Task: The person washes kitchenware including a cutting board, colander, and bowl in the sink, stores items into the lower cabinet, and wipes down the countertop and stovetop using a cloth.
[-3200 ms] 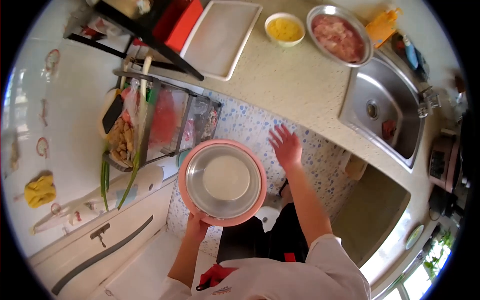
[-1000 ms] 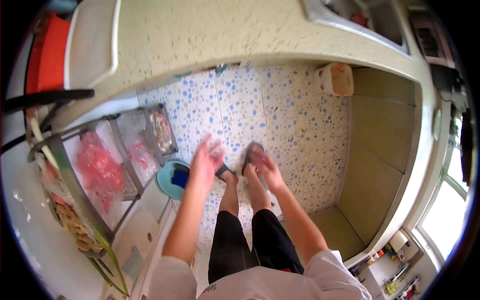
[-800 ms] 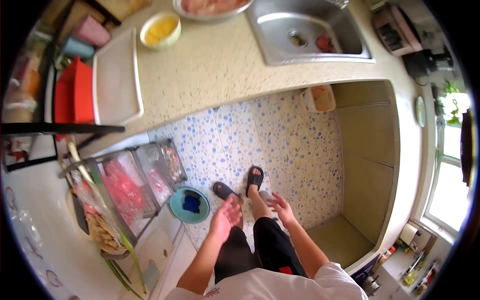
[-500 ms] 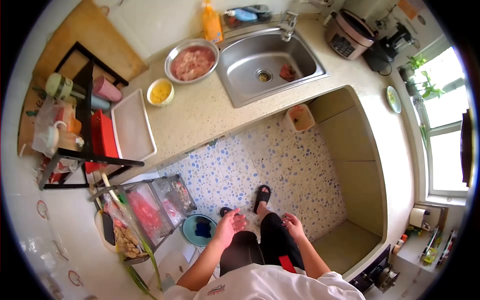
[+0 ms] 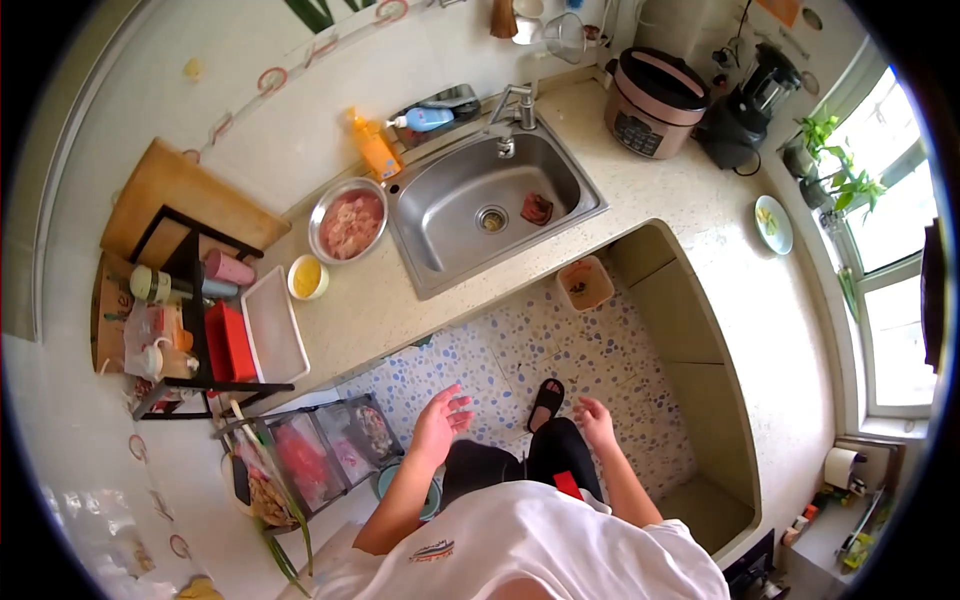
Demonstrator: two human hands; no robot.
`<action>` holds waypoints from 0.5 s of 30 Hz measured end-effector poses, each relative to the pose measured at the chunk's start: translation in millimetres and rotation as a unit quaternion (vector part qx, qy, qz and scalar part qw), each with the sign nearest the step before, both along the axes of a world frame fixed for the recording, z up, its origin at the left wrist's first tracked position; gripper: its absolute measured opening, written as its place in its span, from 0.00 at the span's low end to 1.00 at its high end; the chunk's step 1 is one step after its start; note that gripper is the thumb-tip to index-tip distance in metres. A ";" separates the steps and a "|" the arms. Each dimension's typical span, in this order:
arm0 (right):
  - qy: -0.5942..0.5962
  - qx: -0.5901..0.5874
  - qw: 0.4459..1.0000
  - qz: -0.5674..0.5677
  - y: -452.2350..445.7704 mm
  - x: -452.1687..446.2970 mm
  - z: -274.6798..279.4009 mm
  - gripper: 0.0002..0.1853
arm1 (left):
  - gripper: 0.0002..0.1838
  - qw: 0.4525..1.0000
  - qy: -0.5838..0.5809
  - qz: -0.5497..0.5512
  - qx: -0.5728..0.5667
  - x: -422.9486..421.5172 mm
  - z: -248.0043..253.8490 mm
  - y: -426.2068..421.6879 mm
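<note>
My left hand [image 5: 437, 425] hangs in the air above the tiled floor, its fingers apart and nothing in them. Over by my right leg, my right hand [image 5: 595, 422] is also empty, with loosely curled, parted fingers. Neither hand touches anything. Ahead of them on the counter [image 5: 370, 310] stands a metal bowl of raw meat [image 5: 350, 222]. A small bowl of yellow food [image 5: 308, 277] sits in front of it. To the right, the steel sink [image 5: 440, 235] has a dark reddish lump [image 5: 536, 209] lying near its drain, its kind unclear.
A black rack [image 5: 190, 290] and white tray [image 5: 275, 325] stand at left, above a drawer cart [image 5: 330, 450]. An open bin [image 5: 585, 283] sits on the floor below the sink. A rice cooker [image 5: 655, 105], a blender [image 5: 760, 95] and a small plate [image 5: 772, 226] are at right.
The view has tilted up and shifted, showing more wall behind the sink. My feet and body have moved toward the counter. Both hands have risen slightly and remain empty.
</note>
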State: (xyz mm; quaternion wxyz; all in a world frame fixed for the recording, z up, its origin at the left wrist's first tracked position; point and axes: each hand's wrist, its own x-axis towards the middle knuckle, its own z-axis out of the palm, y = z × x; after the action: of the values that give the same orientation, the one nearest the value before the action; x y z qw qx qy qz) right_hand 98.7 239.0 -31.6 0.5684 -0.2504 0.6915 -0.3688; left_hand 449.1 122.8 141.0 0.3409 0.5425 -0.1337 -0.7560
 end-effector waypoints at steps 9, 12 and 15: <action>0.128 -0.097 0.987 0.025 -198.8 -74.8 40.4 0.20 | 0.28 1.000 0.010 -0.012 -0.021 -71.8 15.2 -108.8; 0.159 -0.141 0.977 0.023 -271.0 -85.1 44.0 0.21 | 0.28 1.000 0.004 -0.011 -0.010 -82.2 8.1 -149.9; 0.208 -0.121 0.969 0.063 -347.6 -81.5 72.8 0.21 | 0.29 0.999 0.015 0.002 -0.034 -88.1 -8.5 -195.2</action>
State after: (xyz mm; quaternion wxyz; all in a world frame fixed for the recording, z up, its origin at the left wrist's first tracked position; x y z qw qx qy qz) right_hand 17.2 -108.6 41.2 0.3998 -0.4317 0.7275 -0.3530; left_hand 361.0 -72.4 132.6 0.3623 0.5197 -0.1532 -0.7584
